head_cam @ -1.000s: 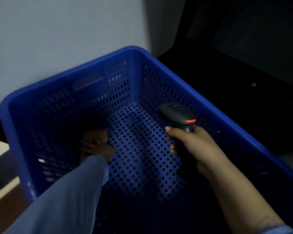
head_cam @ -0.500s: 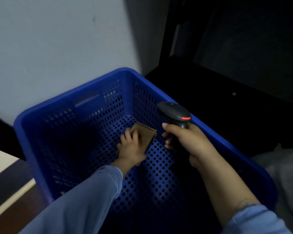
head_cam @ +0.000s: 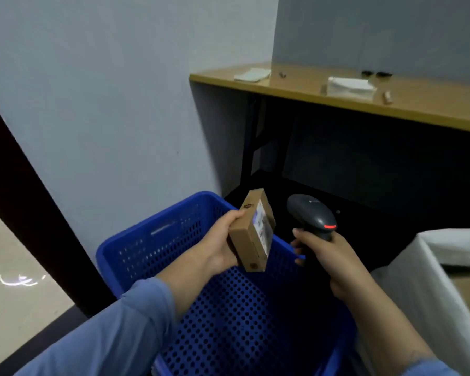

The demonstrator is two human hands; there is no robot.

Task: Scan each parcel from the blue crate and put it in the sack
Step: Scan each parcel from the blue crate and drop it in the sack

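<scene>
Head view, nearest first: two blue sleeves enter from the bottom edge over the blue crate (head_cam: 152, 240), whose perforated floor shows no further parcel in the part not covered by the arms. The left hand (head_cam: 220, 245) grasps a small cardboard parcel (head_cam: 251, 234), fingers wrapped round its long sides. It holds the parcel tilted above the far right rim of the crate, clear of the floor. The white label (head_cam: 263, 226) on the parcel faces right, toward the handheld barcode scanner (head_cam: 312, 215). The right hand (head_cam: 326, 253) is clenched round the scanner grip. The scanner head sits just beside the parcel without touching it, and a red strip shows on its top. At the right edge stands the white sack (head_cam: 429, 272), mouth open, with brown cardboard (head_cam: 464, 289) visible inside. Beyond, a wooden counter (head_cam: 296, 85) carries white folded items. Assessment: the parcel is lifted out and presented, so the scan is the step in hand and transfer to the sack remains. Cardboard in the sack suggests parcels already processed, and this may be among the last.
</scene>
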